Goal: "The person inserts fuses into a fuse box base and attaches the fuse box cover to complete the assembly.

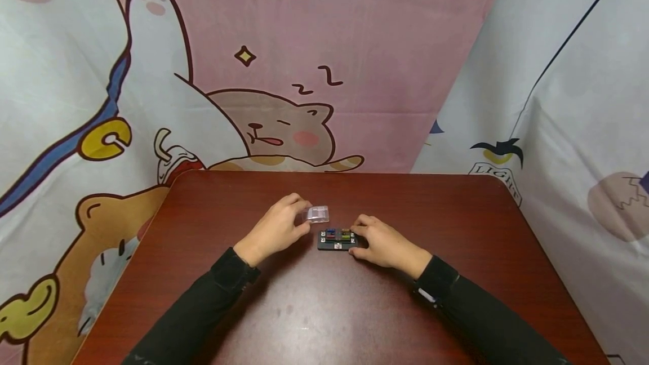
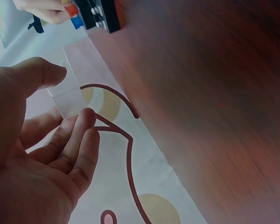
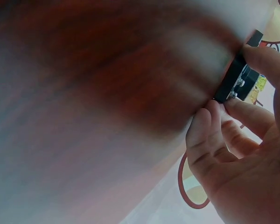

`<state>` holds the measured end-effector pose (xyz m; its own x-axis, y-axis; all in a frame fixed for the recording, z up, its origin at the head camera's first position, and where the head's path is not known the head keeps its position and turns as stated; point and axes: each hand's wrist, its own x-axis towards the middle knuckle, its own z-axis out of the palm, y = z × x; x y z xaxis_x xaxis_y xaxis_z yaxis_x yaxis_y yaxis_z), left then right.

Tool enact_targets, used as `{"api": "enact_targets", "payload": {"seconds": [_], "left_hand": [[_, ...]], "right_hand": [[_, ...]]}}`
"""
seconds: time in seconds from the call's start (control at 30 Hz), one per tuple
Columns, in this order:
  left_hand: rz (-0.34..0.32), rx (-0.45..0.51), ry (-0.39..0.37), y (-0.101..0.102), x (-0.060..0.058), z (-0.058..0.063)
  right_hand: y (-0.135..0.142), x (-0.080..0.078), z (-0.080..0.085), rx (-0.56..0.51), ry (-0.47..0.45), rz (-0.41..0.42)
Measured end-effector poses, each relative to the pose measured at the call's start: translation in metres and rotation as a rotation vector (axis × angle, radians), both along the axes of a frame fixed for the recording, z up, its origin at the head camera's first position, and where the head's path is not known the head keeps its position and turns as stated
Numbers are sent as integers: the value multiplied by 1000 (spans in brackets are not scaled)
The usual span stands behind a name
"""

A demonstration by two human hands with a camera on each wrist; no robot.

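Observation:
A black fuse block [image 1: 337, 245] with metal screws and coloured blade fuses [image 1: 341, 234] lies on the table in front of the person. The right hand [image 1: 383, 243] grips its right end, thumb on the near side and fingers behind. In the right wrist view the block [image 3: 236, 77] shows edge-on between thumb and fingertips. The left hand [image 1: 280, 226] pinches a clear plastic cover [image 1: 318, 214] between thumb and fingers, just behind and left of the block. Seen from the left wrist, the see-through cover [image 2: 67, 95] is apart from the block [image 2: 100, 16].
The reddish-brown wooden table [image 1: 304, 308] has its far edge against a pink and white cartoon-printed cloth [image 1: 395, 61]. Dark sleeves [image 1: 203, 297] cover both forearms, which reach in from the near side.

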<state>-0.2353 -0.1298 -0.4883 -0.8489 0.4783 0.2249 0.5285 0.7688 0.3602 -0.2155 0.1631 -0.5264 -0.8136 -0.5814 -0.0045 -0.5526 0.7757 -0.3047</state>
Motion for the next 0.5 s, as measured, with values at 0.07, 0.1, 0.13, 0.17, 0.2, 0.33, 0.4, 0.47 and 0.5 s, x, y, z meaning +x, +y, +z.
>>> {"api": "enact_targets", "payload": {"seconds": [0.07, 0.1, 0.13, 0.17, 0.2, 0.33, 0.4, 0.47, 0.5], "left_hand": [[-15, 4, 6, 3, 2, 1], [-23, 9, 11, 4, 3, 1], [-30, 12, 18, 6, 4, 2], [-37, 15, 25, 7, 4, 3], [-45, 16, 34, 9, 5, 4], [-64, 13, 62, 13, 7, 6], [-71, 10, 67, 15, 7, 6], [-76, 9, 64, 18, 8, 6], [-81, 8, 63, 19, 8, 6]], "right_hand": [[0, 0, -1, 2, 11, 2], [0, 0, -1, 2, 18, 3], [0, 0, -1, 1, 25, 4], [0, 0, -2, 0, 32, 5], [0, 0, -2, -1, 39, 4], [-1, 0, -2, -4, 53, 7], [-1, 0, -1, -2, 48, 9], [0, 0, 0, -5, 33, 11], [0, -1, 0, -12, 21, 11]]}}
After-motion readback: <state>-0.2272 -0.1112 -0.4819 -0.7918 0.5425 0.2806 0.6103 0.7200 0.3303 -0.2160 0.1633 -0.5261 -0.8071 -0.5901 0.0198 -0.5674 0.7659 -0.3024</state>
